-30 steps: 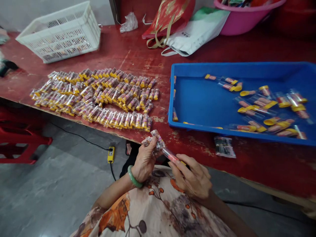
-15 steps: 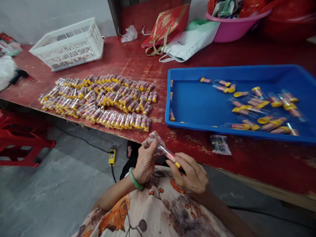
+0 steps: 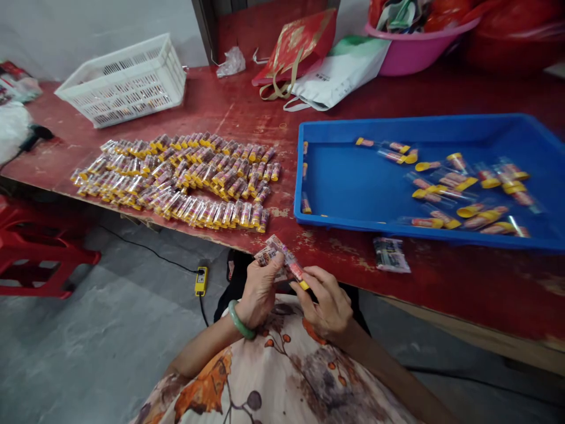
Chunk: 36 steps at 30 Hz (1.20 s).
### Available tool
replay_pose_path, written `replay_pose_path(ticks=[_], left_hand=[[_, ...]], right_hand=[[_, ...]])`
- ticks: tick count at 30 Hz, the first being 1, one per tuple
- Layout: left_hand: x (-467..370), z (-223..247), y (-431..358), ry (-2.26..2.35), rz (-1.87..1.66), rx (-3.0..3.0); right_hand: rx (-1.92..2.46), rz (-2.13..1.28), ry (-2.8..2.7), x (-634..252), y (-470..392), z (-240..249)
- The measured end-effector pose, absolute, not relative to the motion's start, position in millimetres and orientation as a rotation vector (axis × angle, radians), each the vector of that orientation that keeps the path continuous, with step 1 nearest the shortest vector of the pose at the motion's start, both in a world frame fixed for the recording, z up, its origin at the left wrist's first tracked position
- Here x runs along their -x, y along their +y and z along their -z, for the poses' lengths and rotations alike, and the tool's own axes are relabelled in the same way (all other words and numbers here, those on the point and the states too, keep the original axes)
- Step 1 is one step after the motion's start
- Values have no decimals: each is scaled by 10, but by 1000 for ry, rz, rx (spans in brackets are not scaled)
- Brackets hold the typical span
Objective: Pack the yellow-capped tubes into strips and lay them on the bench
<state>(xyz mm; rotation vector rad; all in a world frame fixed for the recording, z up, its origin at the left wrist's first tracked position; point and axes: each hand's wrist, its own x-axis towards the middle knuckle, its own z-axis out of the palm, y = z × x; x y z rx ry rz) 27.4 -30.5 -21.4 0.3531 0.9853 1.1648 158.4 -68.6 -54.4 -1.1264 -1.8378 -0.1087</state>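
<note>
My left hand [image 3: 260, 287], with a green bangle at the wrist, is closed on a few printed plastic sleeves [image 3: 269, 254], thumb on top. Between the fingers and thumb of my right hand [image 3: 327, 303] is the yellow-capped end of a small clear tube [image 3: 296, 271] with pink contents. The tube's far end lies against or inside one sleeve; I cannot tell how deep. Both hands are over my lap at the table's front edge. Wrapped tubes with yellow ends [image 3: 203, 171] lie in rows on the left. Loose tubes [image 3: 485, 218] lie in the blue tray [image 3: 344, 182] on the right.
A white plastic crate [image 3: 123, 82] stands at the back left of the red table [image 3: 238, 123]. Red and white bags [image 3: 339, 73] and a pink basin [image 3: 415, 53] sit at the back. A small printed packet [image 3: 391, 255] lies before the tray. Red stools [image 3: 39, 253] stand left.
My right hand has moved left and slightly up toward my left hand, bringing the tube further along the sleeve. My left hand has barely moved.
</note>
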Motion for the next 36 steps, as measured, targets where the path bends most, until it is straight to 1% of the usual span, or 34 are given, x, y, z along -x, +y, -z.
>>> replay_pose_path(ticks=[2, 4, 6, 11, 13, 21, 31, 36], left_hand=[[-279, 194, -322, 963, -1122, -346], [-277, 170, -334, 944, -1076, -342], [-269, 152, -338, 906, -1037, -343], [-236, 136, -332, 846, -936, -319], [-225, 133, -329, 849, -908, -316], [-216, 139, -356, 826, -914, -425], [-247, 136, -421, 867, -875, -435], [-254, 178, -442, 847, -874, -450]], right_hand=[[1130, 113, -1781, -1557, -637, 529], [1149, 28, -1698, -1554, -547, 486], [1165, -133, -1646, -1587, -451, 438], [1098, -701, -1621, -1736, -394, 368], [1076, -780, -1586, -1753, -445, 338], [1044, -365, -1530, -1579, -566, 158], [1107, -120, -1561, -1565, -648, 302], [1165, 140, -1626, -1553, -676, 330]])
